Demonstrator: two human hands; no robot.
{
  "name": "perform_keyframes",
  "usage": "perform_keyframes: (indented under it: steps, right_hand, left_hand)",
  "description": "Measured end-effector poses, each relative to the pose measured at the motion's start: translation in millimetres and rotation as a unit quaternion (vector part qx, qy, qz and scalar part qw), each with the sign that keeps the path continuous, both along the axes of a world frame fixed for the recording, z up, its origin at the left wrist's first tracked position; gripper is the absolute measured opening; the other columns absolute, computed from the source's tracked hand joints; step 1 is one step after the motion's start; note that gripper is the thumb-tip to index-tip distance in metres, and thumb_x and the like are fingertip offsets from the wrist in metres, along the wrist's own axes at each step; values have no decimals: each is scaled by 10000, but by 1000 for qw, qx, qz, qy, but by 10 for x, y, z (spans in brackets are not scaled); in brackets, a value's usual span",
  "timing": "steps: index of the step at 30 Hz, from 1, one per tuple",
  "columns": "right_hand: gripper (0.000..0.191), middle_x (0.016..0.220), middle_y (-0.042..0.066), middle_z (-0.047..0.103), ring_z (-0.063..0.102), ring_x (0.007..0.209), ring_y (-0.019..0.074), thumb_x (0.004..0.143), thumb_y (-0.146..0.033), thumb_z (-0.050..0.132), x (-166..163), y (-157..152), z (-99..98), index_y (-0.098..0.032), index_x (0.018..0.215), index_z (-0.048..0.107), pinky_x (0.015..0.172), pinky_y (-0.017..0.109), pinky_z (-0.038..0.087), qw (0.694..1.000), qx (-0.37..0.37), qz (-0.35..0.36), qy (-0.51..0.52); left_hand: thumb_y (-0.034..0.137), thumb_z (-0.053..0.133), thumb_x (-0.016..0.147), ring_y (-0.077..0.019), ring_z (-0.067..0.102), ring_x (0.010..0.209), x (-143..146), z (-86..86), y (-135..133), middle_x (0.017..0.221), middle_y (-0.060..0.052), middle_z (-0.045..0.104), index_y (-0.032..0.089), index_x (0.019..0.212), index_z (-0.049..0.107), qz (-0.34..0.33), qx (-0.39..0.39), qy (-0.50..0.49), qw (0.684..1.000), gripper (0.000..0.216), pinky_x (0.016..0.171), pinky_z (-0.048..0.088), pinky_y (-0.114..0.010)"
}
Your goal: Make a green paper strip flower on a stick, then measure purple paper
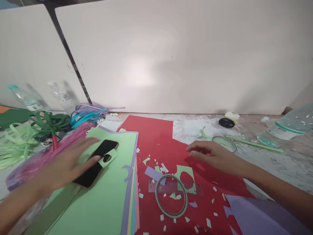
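Note:
Over the left edge of a black phone (86,174), my left hand (70,160) is slightly blurred, its thumb and fingers apart. I cannot tell whether it touches the phone. The phone lies on a stack of light green paper (107,195), with a small green scrap (111,157) on it. My right hand (215,156) hovers above the red paper (156,130), fingers loosely bent, holding nothing. Between the hands lie a roll of tape (158,199), a clear ruler (151,186), a green scrap with a round hole (192,173) and many small paper bits.
Purple paper (264,209) lies under my right forearm. A large bottle (286,129), a black round lid (226,123) and another tape ring (234,147) sit at the right. Paper-strip bundles (50,124) and two bottles (62,96) stand left. White boards (171,55) rise behind.

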State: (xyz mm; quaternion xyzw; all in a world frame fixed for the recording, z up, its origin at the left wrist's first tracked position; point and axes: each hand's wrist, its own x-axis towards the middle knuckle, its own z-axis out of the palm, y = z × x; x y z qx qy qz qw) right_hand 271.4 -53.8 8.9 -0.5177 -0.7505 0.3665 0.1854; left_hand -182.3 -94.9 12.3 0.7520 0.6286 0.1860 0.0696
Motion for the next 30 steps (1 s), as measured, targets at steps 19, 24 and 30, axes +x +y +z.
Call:
perform_keyframes:
  steps: [19, 24, 30]
  right_hand:
    - [615, 1247, 128, 599, 556, 1100, 300, 789, -483, 591, -71, 289, -224, -203, 1330, 507, 853, 382, 439, 972, 116, 48, -198]
    - [460, 992, 90, 663, 616, 844, 242, 746, -393, 626, -54, 510, -304, -206, 1166, 605, 672, 323, 445, 975, 95, 52, -196]
    - [475, 1099, 168, 618, 532, 1063, 336, 734, -309, 656, -248, 645, -167, -147, 1176, 596, 882, 445, 400, 985, 118, 28, -126]
  left_hand:
    - [485, 340, 933, -245, 618, 1034, 1020, -135, 708, 1117, -71, 681, 209, 1039, 675, -177, -4, 50, 983, 447, 896, 457, -336]
    - [613, 374, 883, -269, 413, 1337, 1012, -99, 918, 1496, -64, 397, 252, 1451, 348, -165, -119, 51, 978, 673, 1079, 347, -372]
    - [585, 483, 794, -358, 385, 1338, 411, -300, 989, 1455, -187, 415, 118, 1421, 393, -80, -133, 135, 979, 786, 1087, 313, -465]
